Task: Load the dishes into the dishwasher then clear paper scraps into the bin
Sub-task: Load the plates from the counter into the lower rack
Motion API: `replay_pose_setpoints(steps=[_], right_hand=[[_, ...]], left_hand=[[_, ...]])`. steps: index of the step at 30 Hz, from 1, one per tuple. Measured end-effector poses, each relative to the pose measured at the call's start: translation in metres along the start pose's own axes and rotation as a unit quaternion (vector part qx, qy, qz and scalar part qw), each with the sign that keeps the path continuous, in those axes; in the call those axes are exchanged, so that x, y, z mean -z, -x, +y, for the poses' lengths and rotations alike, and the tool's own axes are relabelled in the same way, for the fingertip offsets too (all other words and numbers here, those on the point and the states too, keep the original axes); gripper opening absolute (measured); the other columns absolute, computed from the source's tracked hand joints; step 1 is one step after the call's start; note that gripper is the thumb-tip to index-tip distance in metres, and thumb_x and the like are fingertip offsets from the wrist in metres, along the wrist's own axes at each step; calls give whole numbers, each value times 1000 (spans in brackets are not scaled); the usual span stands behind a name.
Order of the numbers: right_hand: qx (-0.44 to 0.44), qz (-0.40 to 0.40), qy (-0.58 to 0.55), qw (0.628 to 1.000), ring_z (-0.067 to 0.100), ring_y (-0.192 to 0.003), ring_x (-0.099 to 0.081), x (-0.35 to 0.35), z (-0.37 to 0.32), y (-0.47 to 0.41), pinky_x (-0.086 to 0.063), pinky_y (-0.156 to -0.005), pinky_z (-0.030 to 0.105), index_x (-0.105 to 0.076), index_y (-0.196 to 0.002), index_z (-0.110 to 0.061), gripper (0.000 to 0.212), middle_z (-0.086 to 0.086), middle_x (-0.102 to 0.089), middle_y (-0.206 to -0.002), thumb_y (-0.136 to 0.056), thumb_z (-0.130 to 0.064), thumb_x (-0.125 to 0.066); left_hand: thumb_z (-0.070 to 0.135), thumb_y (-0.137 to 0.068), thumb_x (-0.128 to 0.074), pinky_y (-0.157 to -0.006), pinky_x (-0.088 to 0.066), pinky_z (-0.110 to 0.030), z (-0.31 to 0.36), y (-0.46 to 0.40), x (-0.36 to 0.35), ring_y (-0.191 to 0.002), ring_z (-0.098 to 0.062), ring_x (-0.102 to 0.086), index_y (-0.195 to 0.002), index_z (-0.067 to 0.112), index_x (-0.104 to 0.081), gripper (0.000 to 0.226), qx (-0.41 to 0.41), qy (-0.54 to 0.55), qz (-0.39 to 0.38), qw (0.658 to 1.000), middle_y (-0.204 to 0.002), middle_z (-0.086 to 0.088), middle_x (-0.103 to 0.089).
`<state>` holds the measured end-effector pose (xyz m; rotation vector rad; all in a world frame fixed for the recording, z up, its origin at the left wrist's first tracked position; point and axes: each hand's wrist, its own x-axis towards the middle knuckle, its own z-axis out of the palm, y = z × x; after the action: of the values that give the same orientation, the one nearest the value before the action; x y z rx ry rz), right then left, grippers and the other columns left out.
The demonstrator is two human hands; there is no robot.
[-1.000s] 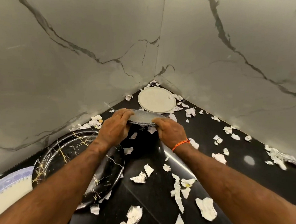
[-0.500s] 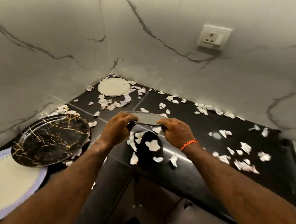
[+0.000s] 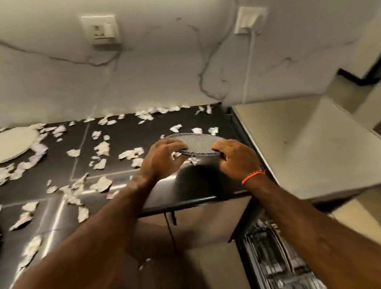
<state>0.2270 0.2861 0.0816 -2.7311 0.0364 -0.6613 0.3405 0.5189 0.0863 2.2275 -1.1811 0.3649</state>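
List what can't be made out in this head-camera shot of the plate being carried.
- Grey plate: near rim covered by left hand and right hand; underside unseen.
- Dishwasher rack: motion-blurred, cut by the bottom edge; contents unclear.
- White plate: cut by the left edge.
- Paper scraps: blurred; any print unreadable.
- Bin: not in view.

plate [image 3: 196,141] over counter [image 3: 121,135] | scraps [image 3: 102,148] left | rack [image 3: 281,262], seemingly dishwasher's, lower right
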Motion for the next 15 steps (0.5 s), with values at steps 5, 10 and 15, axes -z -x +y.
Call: replay_pose_setpoints(steps=[5,10,15], right_hand=[[-135,29,52,989,26,-108,-68,43,51,59,-53,-95,38,-75,-114,-22,44,-1,-74,-117,-71,-15,-67],[-229,77,95,966,26,-106,-68,72,78,123,-56,-91,42,-72,-119,-25,41,0,-73,-118,-80,-17,-61],[-338,111,135,925,30,-96,-69,96,87,211,-56,-78,38,-70,-120,-27,39,6,-74,-114,-83,-15,-70]], left_hand=[[29,-88,-77,-100,-54,-37,47,-50,-63,-111,-18,-68,-114,15,-78,29,-104,48,-45,992,-118,-4,-74],[36,-88,-67,-99,-54,-36,99,-83,-103,-110,-20,-68,-114,15,-77,35,-178,105,-121,971,-117,-3,-74],[54,-84,-69,-99,-53,-36,170,-91,-157,-107,-17,-67,-111,23,-77,42,-250,158,-200,934,-112,3,-74]])
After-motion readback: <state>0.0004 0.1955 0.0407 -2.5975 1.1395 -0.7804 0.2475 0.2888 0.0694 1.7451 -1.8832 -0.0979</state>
